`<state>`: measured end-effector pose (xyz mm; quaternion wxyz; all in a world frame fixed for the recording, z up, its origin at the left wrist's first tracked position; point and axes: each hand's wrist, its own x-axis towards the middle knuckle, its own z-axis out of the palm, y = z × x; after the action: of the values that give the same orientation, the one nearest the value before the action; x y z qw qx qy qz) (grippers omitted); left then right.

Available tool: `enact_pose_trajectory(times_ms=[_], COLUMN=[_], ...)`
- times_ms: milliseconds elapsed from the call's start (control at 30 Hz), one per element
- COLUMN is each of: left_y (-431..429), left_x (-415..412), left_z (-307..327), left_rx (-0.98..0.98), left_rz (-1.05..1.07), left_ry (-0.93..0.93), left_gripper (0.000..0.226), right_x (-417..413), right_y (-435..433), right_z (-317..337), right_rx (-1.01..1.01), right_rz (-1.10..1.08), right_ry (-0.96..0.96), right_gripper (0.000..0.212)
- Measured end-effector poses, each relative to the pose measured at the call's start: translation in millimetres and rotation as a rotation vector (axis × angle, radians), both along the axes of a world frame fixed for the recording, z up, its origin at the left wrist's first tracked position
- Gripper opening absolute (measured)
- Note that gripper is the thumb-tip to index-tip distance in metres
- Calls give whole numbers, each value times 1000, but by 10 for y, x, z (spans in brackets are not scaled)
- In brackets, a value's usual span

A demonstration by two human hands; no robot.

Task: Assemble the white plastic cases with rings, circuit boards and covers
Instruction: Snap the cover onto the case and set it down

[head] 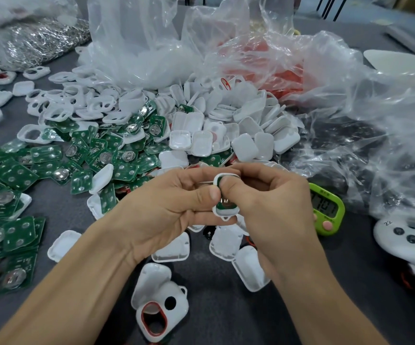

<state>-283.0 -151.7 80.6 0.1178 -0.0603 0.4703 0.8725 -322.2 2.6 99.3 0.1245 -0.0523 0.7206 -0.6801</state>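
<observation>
Head view — a white case (225, 214) is gripped in the curled left hand (166, 207) and pinched by the right hand (271, 202); its circuit board (220, 207) could be seated crooked — if pressed unevenly.

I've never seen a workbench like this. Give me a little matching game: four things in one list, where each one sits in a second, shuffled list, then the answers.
Things
1. green circuit boards
2. lime-green timer
3. white case with red ring
4. white case with board inside

Places
A. pinched between left hand and right hand
B. lying closest to the camera
C. heaped at the left
D. just right of the right hand

Pairs: 1-C, 2-D, 3-B, 4-A
</observation>
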Motion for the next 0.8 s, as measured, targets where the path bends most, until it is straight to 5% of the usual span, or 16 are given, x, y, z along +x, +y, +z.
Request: enact_pose_trajectory(times_ms=[433, 600, 800], left_y=[17, -3, 0], left_x=[-3, 5, 0], left_z=[14, 11, 11], left_rx=[109, 187, 180], left_rz=[-39, -38, -39], left_ry=[48, 59, 71], left_gripper=[71, 68, 60], right_x=[-53, -117, -110], right_y=[52, 161, 147], right_z=[48, 122, 107], right_rx=[-181, -161, -149], right_rz=[76, 210, 184], right_ry=[-144, -77, -65], right_gripper=[10, 50, 46])
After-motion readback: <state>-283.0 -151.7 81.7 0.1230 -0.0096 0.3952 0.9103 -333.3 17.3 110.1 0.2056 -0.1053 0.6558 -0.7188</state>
